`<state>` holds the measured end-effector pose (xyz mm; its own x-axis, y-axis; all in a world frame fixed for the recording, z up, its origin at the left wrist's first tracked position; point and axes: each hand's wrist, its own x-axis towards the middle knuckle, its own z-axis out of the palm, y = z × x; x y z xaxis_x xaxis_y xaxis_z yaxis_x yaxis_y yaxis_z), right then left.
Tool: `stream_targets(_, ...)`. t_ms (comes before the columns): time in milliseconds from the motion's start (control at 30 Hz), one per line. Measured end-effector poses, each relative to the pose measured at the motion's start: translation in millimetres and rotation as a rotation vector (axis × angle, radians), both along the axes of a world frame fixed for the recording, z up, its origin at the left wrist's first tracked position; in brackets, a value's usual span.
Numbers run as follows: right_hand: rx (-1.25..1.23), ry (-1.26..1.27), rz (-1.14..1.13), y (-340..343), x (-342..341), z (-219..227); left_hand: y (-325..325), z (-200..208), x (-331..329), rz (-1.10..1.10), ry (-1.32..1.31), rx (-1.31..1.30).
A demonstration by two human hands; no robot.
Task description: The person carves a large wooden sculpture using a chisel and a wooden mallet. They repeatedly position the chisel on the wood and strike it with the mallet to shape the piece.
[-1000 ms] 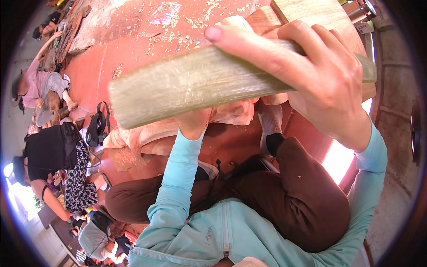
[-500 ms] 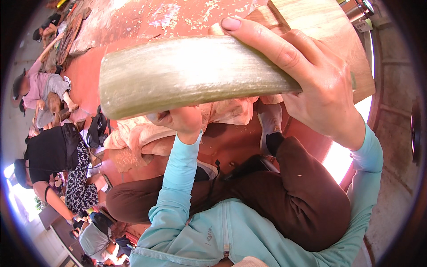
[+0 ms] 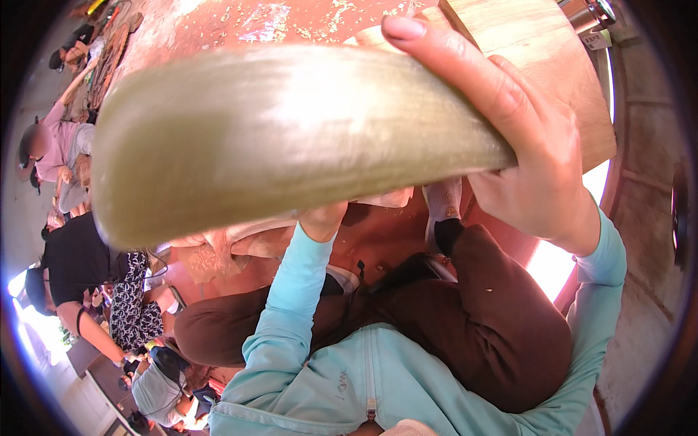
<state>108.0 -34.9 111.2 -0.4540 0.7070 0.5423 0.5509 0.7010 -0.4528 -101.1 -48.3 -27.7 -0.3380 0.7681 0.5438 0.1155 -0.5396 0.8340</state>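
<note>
A thick, rounded, club-like piece (image 3: 291, 131) with a smooth olive-tan surface fills the upper middle, close up and blurred by motion at its left end. My right hand (image 3: 527, 138) is closed round its right end, with one digit stretched along the top edge. Below and behind the piece, only the wrist and a bit of my left hand (image 3: 323, 221) show. Its fingers are hidden, so what they hold cannot be made out. Behind my right hand lies a pale, flat wooden board (image 3: 545, 62).
Wood shavings (image 3: 349, 14) are scattered on the red floor. A pale cloth-like heap (image 3: 262, 243) lies before my crossed legs (image 3: 472, 312). A metal cylinder (image 3: 582, 14) stands at the upper right. Several other people sit along the left, one in a black top (image 3: 76, 254).
The olive piece has swung nearer, its left end reaching further left and lower. My right hand has shifted slightly right. My left hand has become more hidden behind the piece.
</note>
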Motion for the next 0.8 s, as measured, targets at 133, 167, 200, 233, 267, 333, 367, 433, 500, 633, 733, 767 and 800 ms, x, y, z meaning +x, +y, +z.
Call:
stream_targets(133, -0.058, -0.001, -0.005, -3.9, 5.2, -4.9, -5.3, 14.0, -8.7, -0.066, -0.224, -0.033)
stream_targets(167, -0.098, -0.009, -0.023, -8.1, 5.2, -5.2, -6.7, 20.7, -11.4, -0.074, -0.279, -0.033)
stream_targets(200, -0.127, -0.016, -0.046, -9.3, 6.3, -5.9, -1.4, 21.4, -15.2, -0.068, -0.305, -0.036)
stream_targets(233, -0.150, -0.029, -0.075, -10.9, 6.5, -5.0, 2.5, 22.3, -18.9, -0.074, -0.328, -0.034)
stream_targets(267, -0.150, -0.038, -0.085, -11.3, 7.2, -5.0, -0.5, 24.4, -20.2, -0.076, -0.339, -0.030)
stream_targets(333, -0.111, -0.052, -0.083, -8.2, 10.6, -7.2, -3.0, 25.1, -15.5, -0.121, -0.317, -0.007)
stream_targets(367, -0.085, -0.056, -0.084, -7.9, 12.6, -9.6, -4.9, 25.1, -10.3, -0.191, -0.257, 0.026)
stream_targets(433, -0.039, -0.068, -0.107, -11.1, 18.4, -15.4, -7.9, 40.8, 3.8, -0.435, 0.034, 0.158)
stream_targets(500, -0.008, -0.070, -0.146, -18.1, 28.9, -21.2, -9.5, 55.9, 19.9, -0.643, 0.503, 0.350)
stream_targets(633, 0.110, -0.098, -0.197, -37.3, 49.9, -33.1, -12.2, 32.6, 23.6, -0.815, 0.753, 0.617)
stream_targets(733, 0.182, -0.223, -0.132, -48.2, 59.8, -34.6, -12.1, 16.2, 12.0, -0.925, 0.789, 0.685)
stream_targets(767, 0.201, -0.261, -0.108, -51.5, 59.4, -35.1, -13.6, 14.1, 10.9, -0.954, 0.809, 0.677)
stream_targets(800, 0.220, -0.298, -0.084, -55.0, 58.9, -35.7, -15.1, 13.6, 10.1, -0.985, 0.827, 0.668)
